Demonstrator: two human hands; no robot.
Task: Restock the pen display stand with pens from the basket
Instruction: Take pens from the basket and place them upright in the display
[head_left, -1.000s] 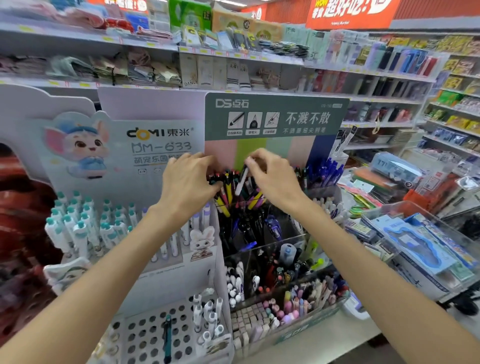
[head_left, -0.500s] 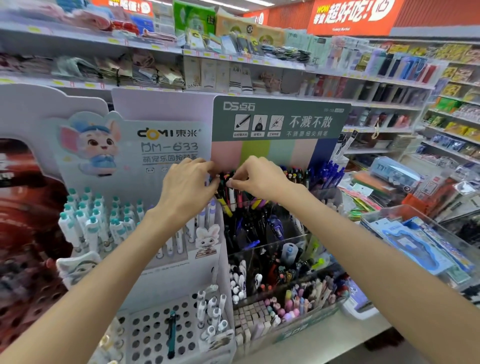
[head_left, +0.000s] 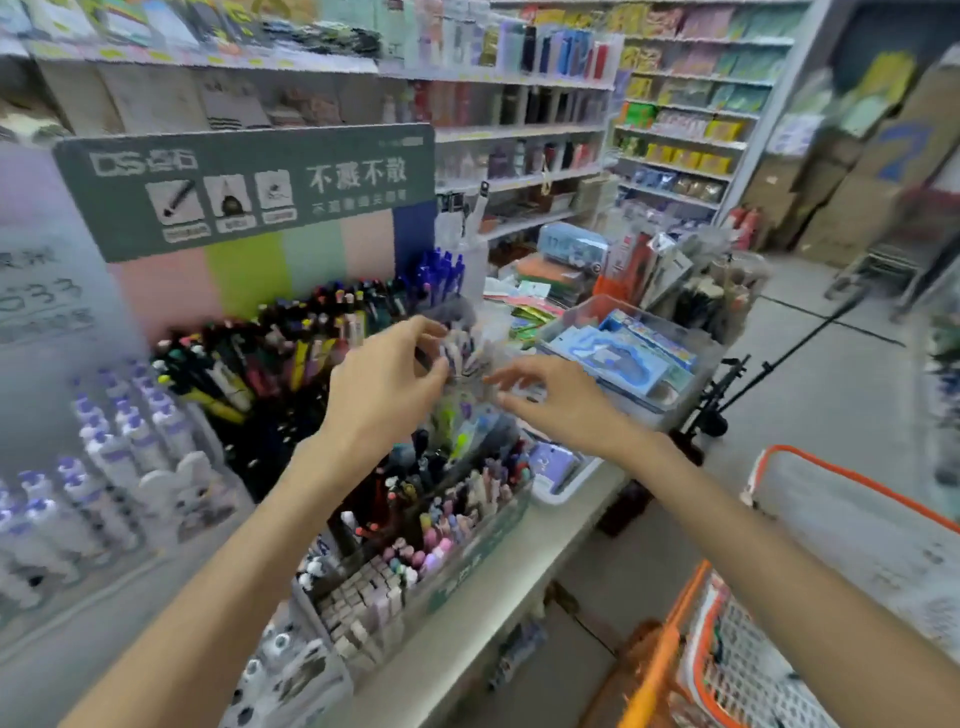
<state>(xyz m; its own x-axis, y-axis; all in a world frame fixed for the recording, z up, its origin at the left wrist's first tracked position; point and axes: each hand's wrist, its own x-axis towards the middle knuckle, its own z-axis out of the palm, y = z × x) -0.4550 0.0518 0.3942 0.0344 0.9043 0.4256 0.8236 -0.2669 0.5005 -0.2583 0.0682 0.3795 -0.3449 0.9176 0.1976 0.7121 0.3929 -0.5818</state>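
Note:
The pen display stand (head_left: 244, 171) has a grey-green header and pastel stripes, and its tiers are packed with dark and coloured pens (head_left: 291, 343). My left hand (head_left: 384, 384) hovers in front of the stand's right side with fingers loosely curled and nothing visible in them. Just to its right, my right hand (head_left: 550, 395) has its fingers spread and relaxed, also empty. The orange-rimmed white mesh basket (head_left: 670, 654) is at the lower right, below my right forearm. The whole frame is motion-blurred.
A neighbouring stand of white pens with purple caps (head_left: 114, 431) is on the left. A clear bin of blue packets (head_left: 623, 353) sits right of the stand. A black tripod (head_left: 769, 369) stands in the aisle. Stocked shelves (head_left: 519, 130) run behind.
The view has swung right and the basket has come into sight. Both hands have left the top row of pens and moved down and right, and the right hand no longer holds a pen.

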